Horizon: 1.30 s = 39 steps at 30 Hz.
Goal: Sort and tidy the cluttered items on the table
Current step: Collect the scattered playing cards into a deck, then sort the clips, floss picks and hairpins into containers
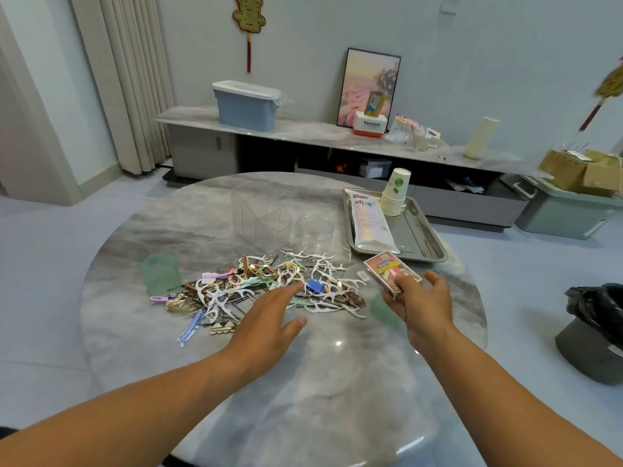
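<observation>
A heap of small items lies mid-table: white floss picks, hair clips, bobby pins and a blue binder clip. My left hand hovers over the heap's near edge, fingers stretched toward the blue clip, holding nothing. My right hand grips a red card box just right of the heap, tilted above the table. A metal tray at the right holds a white packet and a stack of paper cups.
A clear divided organiser and a clear round cup stand behind the heap. Green pouches lie at the left and under my right hand. The round marble table has bare surface near me. A bin with a black bag stands right.
</observation>
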Each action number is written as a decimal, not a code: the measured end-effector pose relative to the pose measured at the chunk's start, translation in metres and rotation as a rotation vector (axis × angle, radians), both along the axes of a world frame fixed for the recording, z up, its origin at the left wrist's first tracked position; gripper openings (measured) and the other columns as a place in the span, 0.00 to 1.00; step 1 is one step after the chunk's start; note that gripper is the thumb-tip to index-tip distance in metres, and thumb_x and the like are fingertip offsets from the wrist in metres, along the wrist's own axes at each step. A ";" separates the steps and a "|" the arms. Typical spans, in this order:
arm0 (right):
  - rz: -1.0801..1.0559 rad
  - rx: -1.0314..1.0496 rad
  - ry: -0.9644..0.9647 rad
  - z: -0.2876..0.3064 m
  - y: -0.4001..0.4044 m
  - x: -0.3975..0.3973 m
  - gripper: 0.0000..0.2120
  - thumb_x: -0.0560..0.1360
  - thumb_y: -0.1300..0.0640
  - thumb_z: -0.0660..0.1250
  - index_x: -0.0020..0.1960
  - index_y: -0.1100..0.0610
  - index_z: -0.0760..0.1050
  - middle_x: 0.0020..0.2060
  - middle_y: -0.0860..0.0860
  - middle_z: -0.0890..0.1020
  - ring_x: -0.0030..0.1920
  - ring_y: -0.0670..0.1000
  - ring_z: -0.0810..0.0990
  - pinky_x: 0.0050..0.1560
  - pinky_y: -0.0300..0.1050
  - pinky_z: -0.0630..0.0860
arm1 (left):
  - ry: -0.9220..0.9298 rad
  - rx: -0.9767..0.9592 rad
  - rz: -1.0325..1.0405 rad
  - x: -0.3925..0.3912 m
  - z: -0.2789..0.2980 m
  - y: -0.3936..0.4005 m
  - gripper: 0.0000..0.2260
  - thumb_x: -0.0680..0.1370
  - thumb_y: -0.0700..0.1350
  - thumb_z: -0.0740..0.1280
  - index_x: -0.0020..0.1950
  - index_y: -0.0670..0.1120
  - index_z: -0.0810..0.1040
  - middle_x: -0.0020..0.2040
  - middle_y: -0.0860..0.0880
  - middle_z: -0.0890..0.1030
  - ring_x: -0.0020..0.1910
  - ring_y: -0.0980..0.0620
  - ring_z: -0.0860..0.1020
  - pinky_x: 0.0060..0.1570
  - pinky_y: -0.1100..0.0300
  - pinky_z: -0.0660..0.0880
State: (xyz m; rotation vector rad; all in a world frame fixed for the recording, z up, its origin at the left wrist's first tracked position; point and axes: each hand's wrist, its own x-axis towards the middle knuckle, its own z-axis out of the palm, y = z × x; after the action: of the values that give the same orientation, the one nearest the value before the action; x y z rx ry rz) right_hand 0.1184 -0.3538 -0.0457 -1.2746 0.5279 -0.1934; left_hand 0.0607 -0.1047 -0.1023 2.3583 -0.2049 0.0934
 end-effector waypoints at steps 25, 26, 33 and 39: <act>-0.007 -1.086 0.020 -0.035 0.005 0.012 0.11 0.81 0.57 0.64 0.62 0.54 0.80 0.61 0.56 0.77 0.63 0.58 0.74 0.63 0.53 0.70 | 0.051 0.380 0.350 0.012 -0.009 0.020 0.34 0.84 0.62 0.51 0.83 0.51 0.39 0.82 0.46 0.37 0.80 0.47 0.33 0.78 0.49 0.34; 0.072 -1.094 -0.091 -0.036 0.016 0.010 0.10 0.81 0.58 0.64 0.60 0.54 0.81 0.59 0.55 0.78 0.61 0.57 0.75 0.61 0.50 0.70 | 0.077 0.373 0.394 0.013 -0.008 0.024 0.34 0.84 0.62 0.51 0.83 0.50 0.39 0.82 0.45 0.38 0.80 0.46 0.34 0.78 0.48 0.35; 0.565 -1.241 -0.304 -0.061 0.076 0.001 0.17 0.83 0.54 0.63 0.71 0.55 0.74 0.68 0.51 0.75 0.69 0.51 0.71 0.66 0.39 0.63 | 0.177 0.297 0.635 0.023 -0.010 0.052 0.34 0.83 0.64 0.51 0.83 0.50 0.45 0.83 0.42 0.42 0.81 0.43 0.40 0.79 0.45 0.40; 0.598 -1.352 -0.150 -0.082 0.089 0.005 0.30 0.84 0.42 0.55 0.81 0.53 0.54 0.81 0.52 0.55 0.81 0.52 0.51 0.79 0.47 0.49 | 0.218 0.318 0.596 0.024 -0.032 0.062 0.32 0.82 0.67 0.48 0.82 0.56 0.45 0.83 0.43 0.44 0.81 0.45 0.40 0.78 0.44 0.38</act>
State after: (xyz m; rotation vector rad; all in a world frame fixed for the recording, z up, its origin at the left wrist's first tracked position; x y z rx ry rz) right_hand 0.1232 -0.2647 -0.1275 -2.6333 -0.2396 -0.1266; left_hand 0.0850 -0.0431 -0.1338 2.6462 0.6360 0.0921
